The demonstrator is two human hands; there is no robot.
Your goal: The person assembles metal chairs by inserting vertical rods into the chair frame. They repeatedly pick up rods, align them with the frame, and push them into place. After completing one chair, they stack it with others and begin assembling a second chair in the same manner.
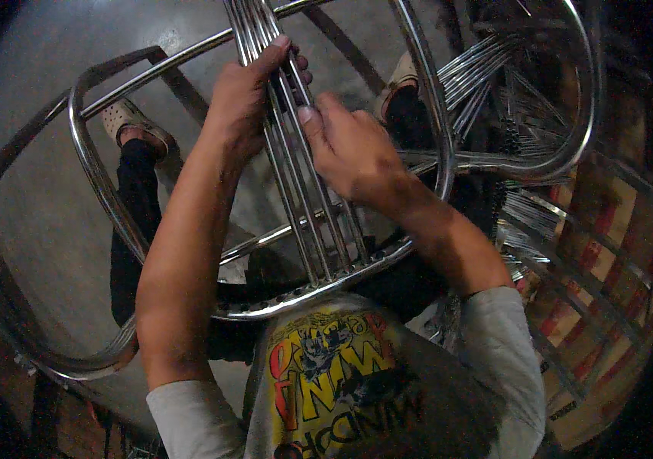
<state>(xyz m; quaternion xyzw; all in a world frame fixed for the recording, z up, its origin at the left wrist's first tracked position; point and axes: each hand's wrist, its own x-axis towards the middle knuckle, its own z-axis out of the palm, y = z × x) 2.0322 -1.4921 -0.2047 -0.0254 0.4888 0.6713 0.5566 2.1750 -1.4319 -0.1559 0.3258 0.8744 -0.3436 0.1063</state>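
A curved, shiny metal tube frame (281, 307), like that of a chair, lies across my lap. Several thin metal rods (294, 191) run up and away from its near rail, where their lower ends meet a row of dark holes. My left hand (244, 99) is closed around the rods higher up, its thumb laid along them. Lower and to the right, my right hand (349, 149) is closed on a rod at the right side of the bunch, thumb on top and the other fingers mostly hidden. The rods' far ends run out of view at the top.
More bent metal tubing (571, 145) stands at the right, with a bundle of loose rods (479, 73) beside it. Further rods lie near flattened cardboard (609, 229) on the right. My feet in clogs (131, 122) rest on the grey concrete floor (43, 84).
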